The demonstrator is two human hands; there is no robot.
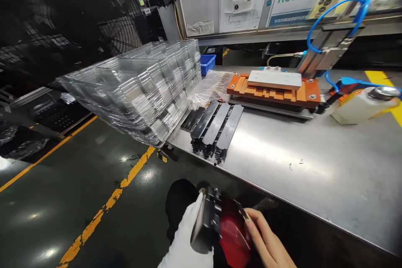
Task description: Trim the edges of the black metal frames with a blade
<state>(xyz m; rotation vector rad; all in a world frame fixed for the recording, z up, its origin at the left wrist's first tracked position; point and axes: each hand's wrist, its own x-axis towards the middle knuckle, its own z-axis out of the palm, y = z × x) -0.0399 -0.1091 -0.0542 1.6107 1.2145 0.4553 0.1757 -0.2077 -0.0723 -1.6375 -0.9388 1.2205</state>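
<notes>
My left hand (184, 236), in a white glove, is wrapped round a black moulded plastic part (204, 226) above my lap. Clips or ribs run along the part's right side. Bare, my right hand (266, 236) pinches a small, thin dark tool (241, 210) that looks like a blade, apart from the part and to its right. Something red and glossy (234, 238) lies beneath, between my hands. On the table's near left edge, three rows of similar black plastic parts (218, 130) lie side by side.
Stacked clear plastic trays (141, 88) overhang the left end of the metal table (282, 155). Behind stands an orange fixture (273, 90) with a pneumatic cylinder and blue hose (309, 35). A white bottle (358, 104) is at the right, a blue bin (207, 63) at the back.
</notes>
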